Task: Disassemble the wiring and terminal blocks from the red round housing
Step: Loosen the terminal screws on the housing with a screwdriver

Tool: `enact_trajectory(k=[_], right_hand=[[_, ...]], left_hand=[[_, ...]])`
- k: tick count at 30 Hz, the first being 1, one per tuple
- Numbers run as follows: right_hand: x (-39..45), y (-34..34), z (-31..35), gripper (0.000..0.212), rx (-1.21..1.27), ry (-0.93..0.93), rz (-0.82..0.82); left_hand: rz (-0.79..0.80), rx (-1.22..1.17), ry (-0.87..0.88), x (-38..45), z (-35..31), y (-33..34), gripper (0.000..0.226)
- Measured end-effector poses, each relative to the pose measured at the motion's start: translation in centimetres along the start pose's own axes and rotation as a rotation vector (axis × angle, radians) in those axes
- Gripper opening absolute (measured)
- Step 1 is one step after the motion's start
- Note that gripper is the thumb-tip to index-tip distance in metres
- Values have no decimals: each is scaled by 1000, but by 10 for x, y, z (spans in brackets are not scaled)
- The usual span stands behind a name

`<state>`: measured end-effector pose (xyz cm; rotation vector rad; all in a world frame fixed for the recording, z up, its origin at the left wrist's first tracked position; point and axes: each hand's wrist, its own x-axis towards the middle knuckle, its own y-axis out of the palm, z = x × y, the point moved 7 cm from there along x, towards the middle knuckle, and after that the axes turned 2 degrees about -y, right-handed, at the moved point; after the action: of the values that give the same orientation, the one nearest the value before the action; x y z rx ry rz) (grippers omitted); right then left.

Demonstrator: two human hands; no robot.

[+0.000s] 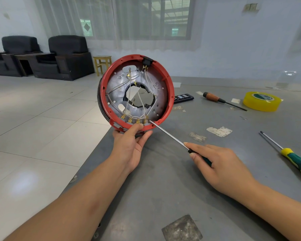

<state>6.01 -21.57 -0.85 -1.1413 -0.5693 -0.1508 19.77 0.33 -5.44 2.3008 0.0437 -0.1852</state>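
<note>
The red round housing (170, 87) stands on edge above the table's left corner, its open side facing me. My left hand (131, 141) grips its lower rim, thumb on the inside. White wires (141, 100) cross its silver interior down to several brass terminals (137, 121) along the bottom; a black switch block (147, 60) sits at the top. My right hand (221, 164) holds a screwdriver (169, 134) by its dark handle, index finger along the shaft. The tip touches the rightmost terminal.
On the grey table (163, 188) lie a wooden-handled screwdriver (222, 100), a yellow tape roll (261, 101), a green-yellow screwdriver (292, 157) and a black bit case (183, 98). Tiled floor lies left; armchairs and a small stool (102, 64) stand at the back.
</note>
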Motion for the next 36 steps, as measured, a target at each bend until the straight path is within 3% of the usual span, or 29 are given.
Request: enact_trajectory(k=[14,19,24,26,31,36], right_hand=[[-8,-6,-5,35,-75,-15,-15],[-6,-6,1,41,-195,-91,8],[-5,-8,-1,44,-217,-102,7],[-6,-9,-3,44,-224,-98,19],[-4,-9,-5,40,-211,-92,46],[-1,-9,-8,42,-216,-89,86]], left_hand=[[-4,-30,-39,-5,-4,0,64],[37,6,-46,-10,-4,6,47],[29,173,-59,-10,-3,6,62],[17,199,-77,-7,-6,3,52],[66,261,-145,-10,-12,2,6],[68,250,-188,-11,-17,0,19]])
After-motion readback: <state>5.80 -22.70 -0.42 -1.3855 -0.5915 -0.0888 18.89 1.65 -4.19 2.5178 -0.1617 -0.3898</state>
